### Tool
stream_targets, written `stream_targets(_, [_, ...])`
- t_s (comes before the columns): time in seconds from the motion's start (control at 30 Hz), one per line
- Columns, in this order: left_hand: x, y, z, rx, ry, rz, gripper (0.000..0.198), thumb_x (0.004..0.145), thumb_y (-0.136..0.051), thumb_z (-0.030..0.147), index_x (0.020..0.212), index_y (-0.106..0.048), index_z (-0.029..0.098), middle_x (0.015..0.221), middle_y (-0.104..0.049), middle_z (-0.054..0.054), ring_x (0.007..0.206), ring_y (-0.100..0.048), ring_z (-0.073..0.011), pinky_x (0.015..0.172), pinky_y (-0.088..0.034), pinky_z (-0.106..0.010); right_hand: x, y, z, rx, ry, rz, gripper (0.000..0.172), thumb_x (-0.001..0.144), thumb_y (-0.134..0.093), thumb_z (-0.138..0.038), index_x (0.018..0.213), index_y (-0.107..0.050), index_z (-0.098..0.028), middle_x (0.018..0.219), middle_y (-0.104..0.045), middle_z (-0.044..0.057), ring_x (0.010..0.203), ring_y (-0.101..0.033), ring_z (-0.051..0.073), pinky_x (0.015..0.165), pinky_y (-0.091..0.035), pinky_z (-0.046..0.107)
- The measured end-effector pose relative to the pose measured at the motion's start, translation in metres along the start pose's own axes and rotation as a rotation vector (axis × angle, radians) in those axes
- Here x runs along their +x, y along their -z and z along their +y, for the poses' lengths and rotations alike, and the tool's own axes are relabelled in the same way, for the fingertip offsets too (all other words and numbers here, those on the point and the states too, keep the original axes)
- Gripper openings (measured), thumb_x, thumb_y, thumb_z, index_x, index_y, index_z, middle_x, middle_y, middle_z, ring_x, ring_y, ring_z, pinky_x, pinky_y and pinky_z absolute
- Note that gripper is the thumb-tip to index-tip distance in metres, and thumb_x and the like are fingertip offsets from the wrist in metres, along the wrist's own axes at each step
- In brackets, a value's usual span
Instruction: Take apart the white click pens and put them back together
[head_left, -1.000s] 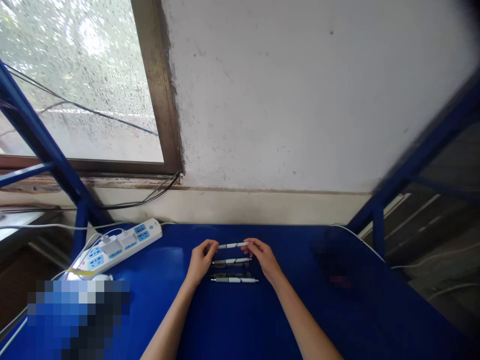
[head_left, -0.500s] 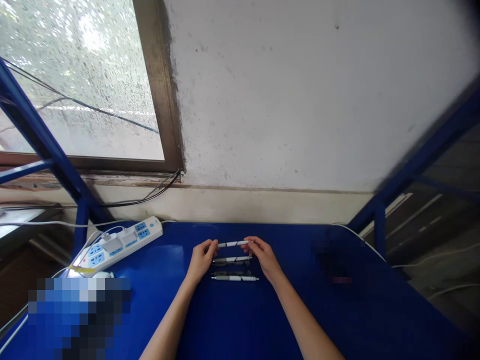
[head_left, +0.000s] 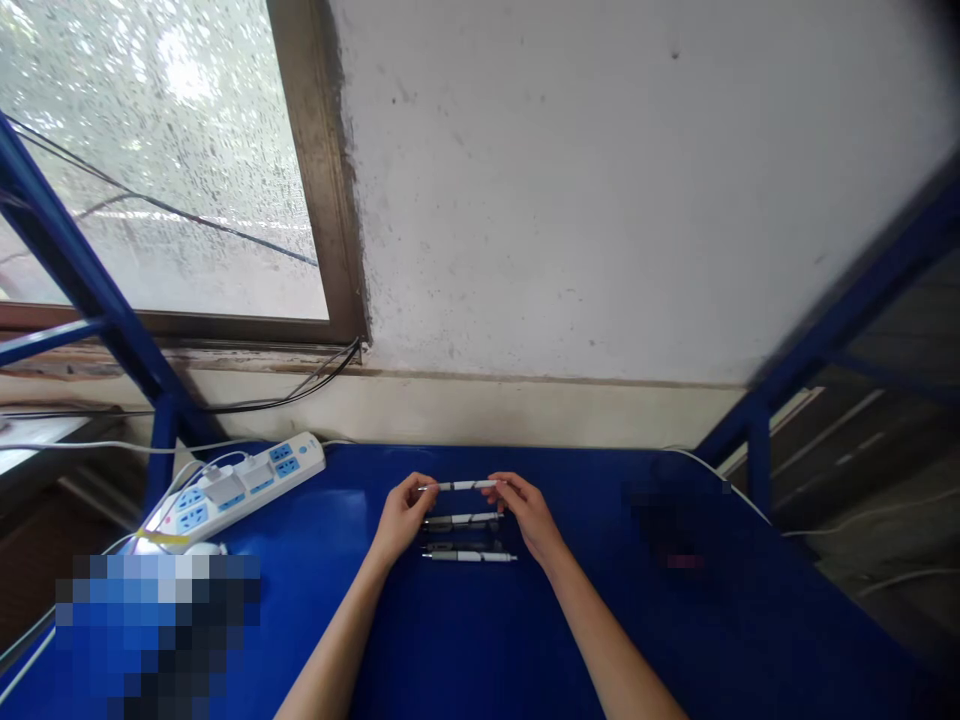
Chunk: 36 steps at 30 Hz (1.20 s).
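Observation:
A slim white pen (head_left: 469,485) with dark marks lies level between my hands near the back of the blue tabletop. My left hand (head_left: 400,517) is closed at the pen's left end, where the narrow tip shows against the fingers. Thumb and fingers of my right hand (head_left: 529,512) pinch its right end. Just below, between my wrists, a white-and-grey pen (head_left: 465,519) lies beside a darker one. Nearer to me rests another white pen (head_left: 472,556), with a dark pen (head_left: 461,546) along its far side.
On the left a white power strip (head_left: 259,490) with blue sockets holds plugs and cables. A blurred-out patch (head_left: 157,635) covers the table's near left. Dark items (head_left: 667,530) lie at the right. Blue metal posts (head_left: 760,460) flank the table, and a wall (head_left: 555,200) stands behind.
My left hand's fingers have shifted slightly at the pen's left end, and its tip now shows there. The right hand and the pens lying on the table stay put.

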<state>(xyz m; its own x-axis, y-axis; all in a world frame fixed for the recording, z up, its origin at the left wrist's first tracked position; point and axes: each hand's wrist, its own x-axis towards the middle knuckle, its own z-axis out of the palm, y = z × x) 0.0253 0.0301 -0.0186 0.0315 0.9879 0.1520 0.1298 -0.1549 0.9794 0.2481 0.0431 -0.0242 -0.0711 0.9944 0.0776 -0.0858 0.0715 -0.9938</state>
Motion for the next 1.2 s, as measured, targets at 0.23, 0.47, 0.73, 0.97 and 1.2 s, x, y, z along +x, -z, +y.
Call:
stream_targets(0.23, [0.002, 0.001, -0.003, 0.115, 0.094, 0.149, 0.054, 0.08, -0.052, 0.063, 0.053, -0.055, 0.016, 0.042, -0.043, 0.003, 0.042, -0.038, -0.0093, 0.047, -0.027, -0.023, -0.001, -0.001, -0.001, -0.098, 0.039, -0.046, 0.037, 0.08, -0.063, -0.054, 0.096, -0.068, -0.021, 0.084, -0.073, 0.007, 0.075, -0.064, 0.021, 0.064, -0.045, 0.03])
stream_targets(0.47, [0.0, -0.001, 0.003, -0.081, 0.016, 0.004, 0.045, 0.076, -0.063, 0.054, 0.102, -0.063, 0.018, 0.071, -0.063, 0.0, 0.061, -0.055, -0.0131, 0.055, -0.039, -0.022, -0.001, -0.001, -0.004, -0.052, 0.018, -0.006, 0.039, 0.077, -0.064, -0.056, 0.093, -0.068, -0.021, 0.083, -0.073, 0.008, 0.071, -0.062, 0.021, 0.059, -0.043, 0.03])
stream_targets(0.73, [0.002, -0.001, -0.003, 0.022, 0.076, 0.064, 0.048, 0.084, -0.051, 0.057, 0.059, -0.057, 0.016, 0.046, -0.05, 0.001, 0.046, -0.043, -0.0098, 0.049, -0.033, -0.022, -0.001, -0.001, -0.005, -0.007, 0.025, -0.027, 0.034, 0.077, -0.067, -0.049, 0.094, -0.068, -0.02, 0.081, -0.072, 0.007, 0.071, -0.061, 0.02, 0.059, -0.044, 0.03])
stream_targets(0.97, [0.005, 0.003, -0.01, -0.241, 0.074, 0.146, 0.036, 0.076, -0.066, 0.05, 0.086, -0.063, 0.016, 0.064, -0.058, 0.002, 0.054, -0.049, -0.0087, 0.052, -0.037, -0.019, 0.009, 0.014, 0.008, 0.108, 0.006, 0.208, 0.03, 0.07, -0.071, -0.045, 0.083, -0.067, -0.018, 0.064, -0.065, 0.002, 0.056, -0.055, 0.015, 0.049, -0.039, 0.026])
stream_targets(1.2, [0.008, 0.005, -0.018, -0.231, 0.09, 0.204, 0.036, 0.073, -0.068, 0.049, 0.088, -0.065, 0.016, 0.061, -0.058, 0.001, 0.053, -0.049, -0.009, 0.051, -0.038, -0.019, 0.013, 0.021, 0.015, 0.228, -0.051, 0.291, 0.026, 0.064, -0.072, -0.04, 0.077, -0.067, -0.018, 0.058, -0.061, 0.001, 0.052, -0.053, 0.014, 0.046, -0.038, 0.025])
